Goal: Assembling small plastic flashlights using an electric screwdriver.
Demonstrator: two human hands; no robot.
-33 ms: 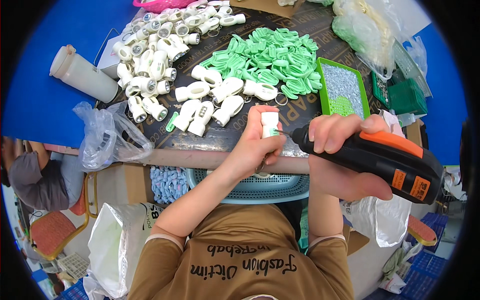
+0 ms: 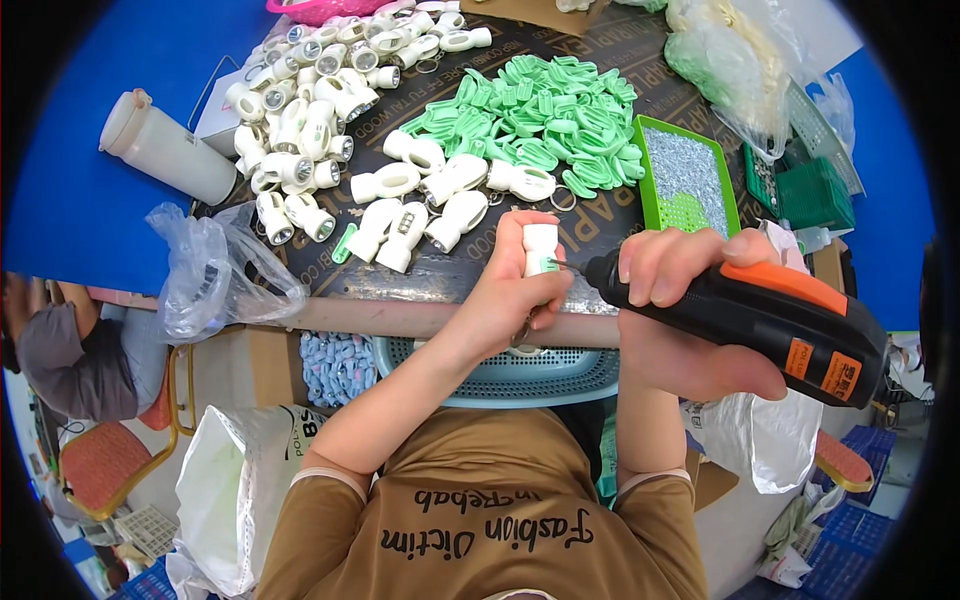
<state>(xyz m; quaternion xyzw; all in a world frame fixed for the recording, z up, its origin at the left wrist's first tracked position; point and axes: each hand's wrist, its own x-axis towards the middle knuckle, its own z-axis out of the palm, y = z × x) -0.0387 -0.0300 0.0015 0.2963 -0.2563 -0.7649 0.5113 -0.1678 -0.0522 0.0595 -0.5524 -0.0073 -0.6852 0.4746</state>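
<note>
A small white flashlight (image 2: 541, 240) with a green inset is gripped in my left hand (image 2: 505, 292), above the table's near edge. My fingers close round its sides, and a metal ring hangs below them. My right hand (image 2: 672, 268) is wrapped round a black and orange electric screwdriver (image 2: 790, 335). Its thin bit points left and meets the flashlight at the green inset; the screw, if any, is too small to make out. Several white flashlights (image 2: 455, 178) with key rings lie just beyond my left hand. Behind them is a heap of green plastic pieces (image 2: 545, 110).
A green tray (image 2: 733, 200) of small silvery parts stands beyond my right hand. More white flashlights (image 2: 325, 95) are piled far left, near a white bottle (image 2: 170, 150) and a clear plastic bag (image 2: 215, 270). A blue basket (image 2: 480, 380) sits below the table edge. Another person (image 2: 85, 350) is at left.
</note>
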